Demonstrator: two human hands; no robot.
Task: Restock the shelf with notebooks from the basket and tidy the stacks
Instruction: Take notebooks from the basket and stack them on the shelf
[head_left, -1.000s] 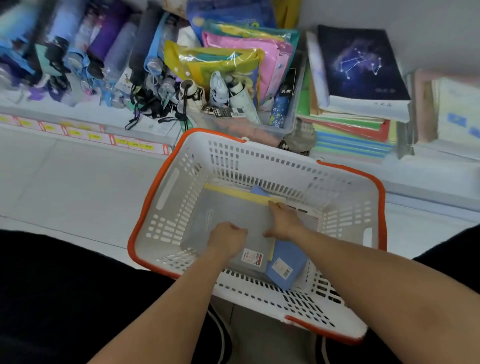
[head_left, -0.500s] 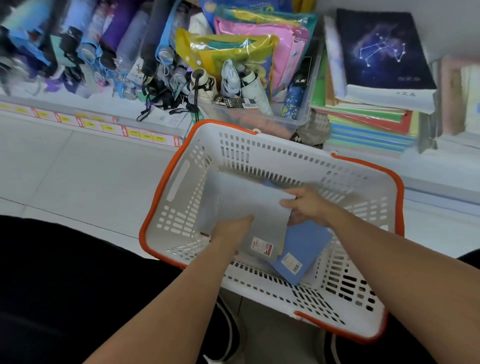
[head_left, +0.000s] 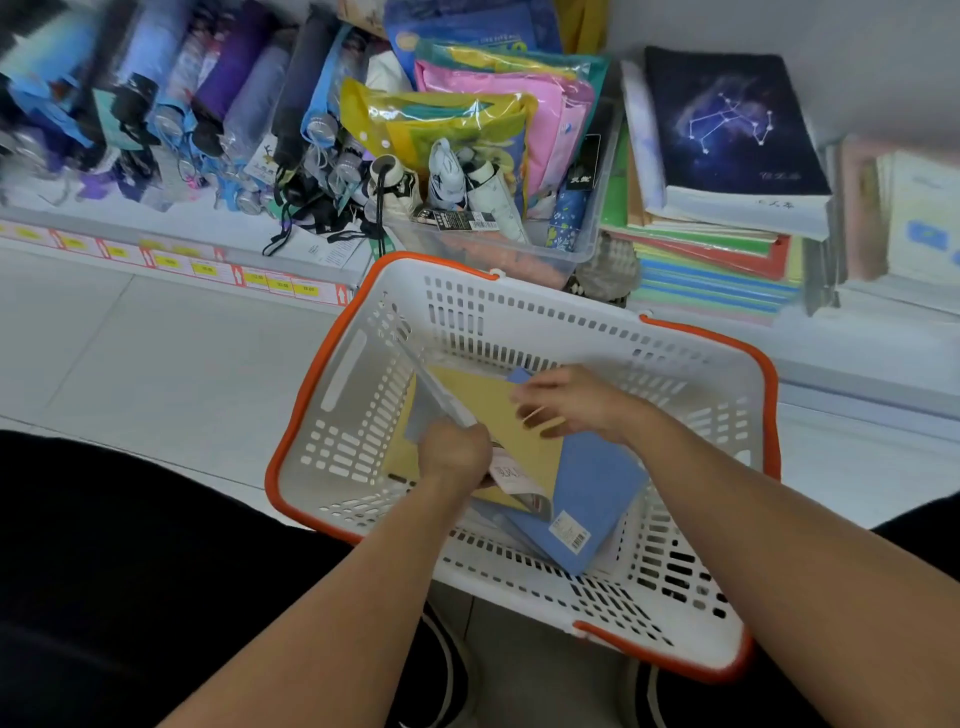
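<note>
I see both hands down inside the white basket (head_left: 675, 364) with the orange rim, which sits on the floor in front of the low shelf (head_left: 857, 353). My left hand (head_left: 454, 452) has its fingers curled round the near edge of a grey notebook (head_left: 441, 395), which is tipped up on edge, leaning toward the basket's left wall. My right hand (head_left: 571, 402) hovers over a yellow notebook (head_left: 498, 415) with fingers spread and loosely bent; it is blurred, so I cannot tell if the tips touch the cover, and it grips nothing that I can see. The yellow notebook lies flat on the basket floor, partly under the grey one. A blue notebook (head_left: 587, 499) lies under the yellow one, skewed toward the near right, barcode sticker at its near corner, one blue corner poking out at the far side by the right hand. On the shelf beyond the basket: a stack of notebooks (head_left: 717, 254) topped by a dark constellation-cover book (head_left: 727, 119), a clear bin (head_left: 519, 249) of packaged goods left of it, folded umbrellas (head_left: 208, 104) further left. Yellow price tags (head_left: 208, 267) run along the shelf edge.
</note>
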